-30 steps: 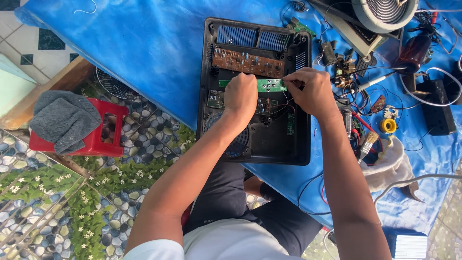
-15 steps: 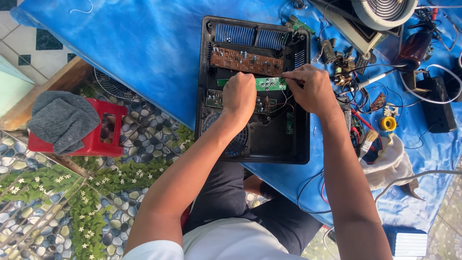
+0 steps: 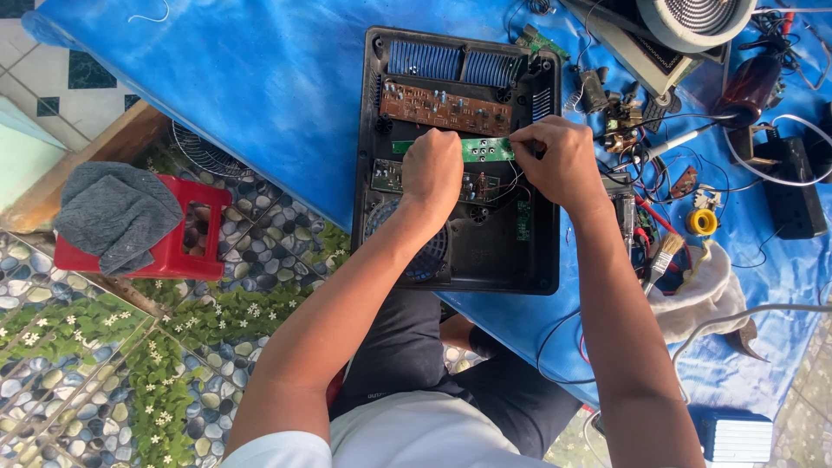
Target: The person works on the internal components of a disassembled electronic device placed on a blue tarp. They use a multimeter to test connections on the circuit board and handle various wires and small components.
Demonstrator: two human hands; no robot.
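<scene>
**Green circuit strip held at both ends over an opened black appliance**

Green and narrow, a circuit strip lies across the middle of an open black casing in the upper centre of the frame; its long axis runs left to right, level with the top edge of the picture; the left hand is curled closed over the strip's left part, knuckles up, hiding what its fingertips do; the right hand pinches the strip's right end between thumb and fingers, otherwise closed; both hands touch the strip, so neither is nearer, and the bare green stretch shows between them.

Just above the strip sits a brown circuit board; above that, two blue finned blocks at the casing's top edge; below the left hand a smaller dark board and a round fan grille, partly covered by the forearm.

The casing rests on a blue sheet; at right lie loose wires, a paintbrush, a yellow roll of tape, a cream cloth and a black power strip; a round coil fills the upper right corner; at left, a red stool carries a grey cloth; no readable labels or packages can be made out.
</scene>
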